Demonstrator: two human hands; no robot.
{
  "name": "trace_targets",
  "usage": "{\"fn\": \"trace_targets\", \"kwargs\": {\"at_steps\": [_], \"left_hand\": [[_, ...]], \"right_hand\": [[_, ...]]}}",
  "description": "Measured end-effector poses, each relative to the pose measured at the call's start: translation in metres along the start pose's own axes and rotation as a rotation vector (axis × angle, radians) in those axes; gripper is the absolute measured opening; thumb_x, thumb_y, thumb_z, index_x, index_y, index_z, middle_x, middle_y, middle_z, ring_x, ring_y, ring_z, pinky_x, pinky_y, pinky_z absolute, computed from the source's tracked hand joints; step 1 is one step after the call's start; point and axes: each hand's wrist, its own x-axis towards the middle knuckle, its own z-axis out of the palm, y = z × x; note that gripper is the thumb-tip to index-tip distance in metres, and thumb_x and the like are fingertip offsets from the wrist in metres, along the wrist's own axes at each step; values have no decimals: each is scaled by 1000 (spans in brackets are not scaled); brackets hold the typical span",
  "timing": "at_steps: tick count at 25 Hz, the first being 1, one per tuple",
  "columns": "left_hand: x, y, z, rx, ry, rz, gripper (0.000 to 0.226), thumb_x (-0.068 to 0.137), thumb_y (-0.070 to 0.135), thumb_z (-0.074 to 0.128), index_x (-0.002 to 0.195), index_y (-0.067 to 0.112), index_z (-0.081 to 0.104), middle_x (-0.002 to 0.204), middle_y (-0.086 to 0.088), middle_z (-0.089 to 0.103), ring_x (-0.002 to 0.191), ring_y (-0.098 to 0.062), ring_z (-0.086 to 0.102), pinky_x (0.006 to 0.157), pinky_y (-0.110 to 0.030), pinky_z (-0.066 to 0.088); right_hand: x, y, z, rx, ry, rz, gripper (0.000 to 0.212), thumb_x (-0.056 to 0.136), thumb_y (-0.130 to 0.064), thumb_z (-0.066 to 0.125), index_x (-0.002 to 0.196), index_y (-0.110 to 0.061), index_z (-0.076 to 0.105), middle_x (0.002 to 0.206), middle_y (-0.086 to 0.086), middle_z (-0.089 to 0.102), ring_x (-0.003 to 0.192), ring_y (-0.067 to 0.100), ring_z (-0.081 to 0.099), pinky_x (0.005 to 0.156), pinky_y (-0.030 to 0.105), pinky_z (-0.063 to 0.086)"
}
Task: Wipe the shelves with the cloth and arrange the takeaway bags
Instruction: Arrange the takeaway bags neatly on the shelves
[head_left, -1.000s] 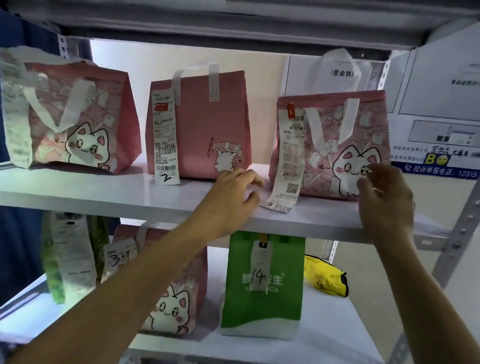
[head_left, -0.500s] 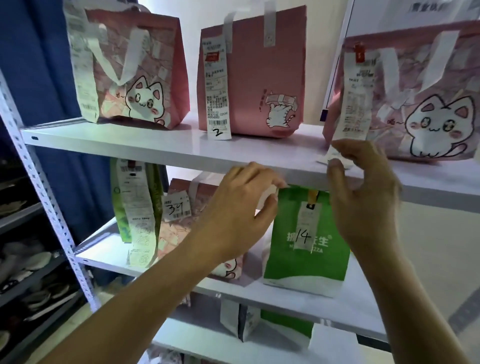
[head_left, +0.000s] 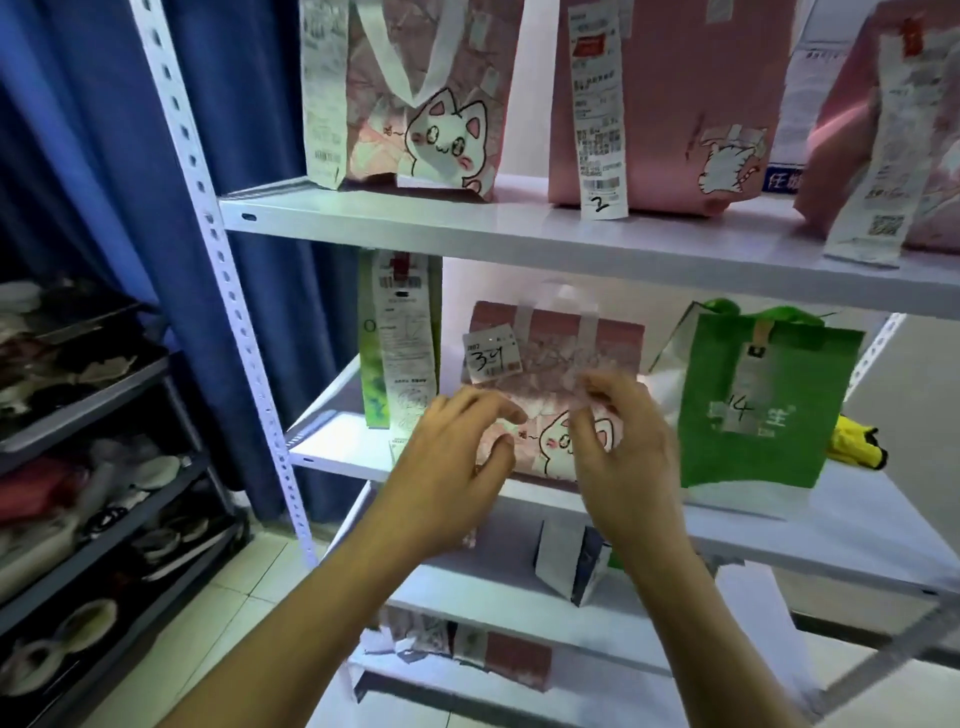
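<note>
A pink cat bag (head_left: 550, 358) tagged "34" stands in the middle of the second shelf (head_left: 857, 525). My left hand (head_left: 457, 467) and my right hand (head_left: 623, 452) hover just in front of it, fingers loosely curled, holding nothing. A light green bag (head_left: 374, 374) with a long receipt stands to its left, and a green bag (head_left: 758, 405) tagged "14" to its right. On the top shelf (head_left: 467, 223) stand a pink cat bag (head_left: 415, 93), a plain pink bag (head_left: 675, 104) tagged "2" and part of another pink bag (head_left: 893, 156). A yellow cloth (head_left: 857, 447) lies behind the green bag.
More bags (head_left: 498, 654) sit on the lower shelves. A perforated white upright (head_left: 218, 249) frames the rack's left side, with a blue curtain (head_left: 104, 156) behind it. A dark shoe rack (head_left: 78, 467) stands at the left on the tiled floor.
My view has dropped from the top shelf to the second one. Both hands have left the top shelf edge and come down in front of the bag tagged "34".
</note>
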Motion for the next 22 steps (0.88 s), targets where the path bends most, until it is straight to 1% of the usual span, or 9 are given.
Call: {"fn": "trace_targets", "kwargs": {"at_steps": [7,11,14,16,18,19,20,21,22], "left_hand": [[-39,-86,-25,-54,-28,-169,23,98,21,52,118,29,59,118,15,58,114,-7,47,98,-32,44],[-32,-133,-27,-130,-8,-289,29,97,18,52,123,28,59,121,16,61,115,-4,53,101,-32,45],[-16,-164,-25,-156,14,-359,35,97,15,50,130,26,57,127,13,62,116,-3,55,103,-28,44],[2,-181,-25,-190,26,-398,39,98,12,49,134,24,54,130,11,61,118,-5,56,104,-27,44],[24,-197,-23,-252,50,-415,43,97,9,48,137,24,52,130,12,61,119,-2,56,102,-18,43],[35,-204,-22,-287,66,-421,46,96,8,48,138,26,51,129,16,61,117,5,56,98,-10,42],[46,-213,-20,-316,82,-434,49,96,8,47,140,28,49,128,20,59,115,12,55,94,-3,40],[56,-222,-16,-342,94,-457,51,95,8,47,143,28,47,130,22,57,115,15,53,94,-2,39],[66,-231,-12,-361,97,-485,52,96,9,46,146,25,43,135,19,55,119,11,53,100,-8,40]], "right_hand": [[-29,-19,91,99,-137,146,28,96,-15,59,122,-26,64,117,-11,64,108,4,60,94,33,53],[-14,-19,134,169,-221,192,32,96,-15,57,122,-33,61,112,-23,63,108,1,61,96,29,51],[5,-12,168,215,-308,285,41,99,-20,55,138,-32,54,130,-21,59,121,2,56,106,32,47],[21,-8,188,237,-341,335,47,100,-25,53,145,-36,45,133,-34,48,126,1,51,110,33,43],[39,-1,207,223,-344,371,43,101,-30,53,138,-48,42,117,-51,40,118,-3,49,105,29,41],[47,3,215,216,-346,402,37,100,-32,53,129,-52,42,112,-51,40,112,-5,49,99,27,41],[54,6,223,220,-341,437,31,100,-33,53,122,-52,41,112,-44,43,108,-3,50,93,25,40],[59,9,230,226,-333,473,29,101,-34,53,123,-48,41,117,-35,44,108,0,49,89,20,38],[64,13,237,233,-321,493,35,101,-34,53,133,-41,40,122,-29,40,110,1,45,87,15,37]]}}
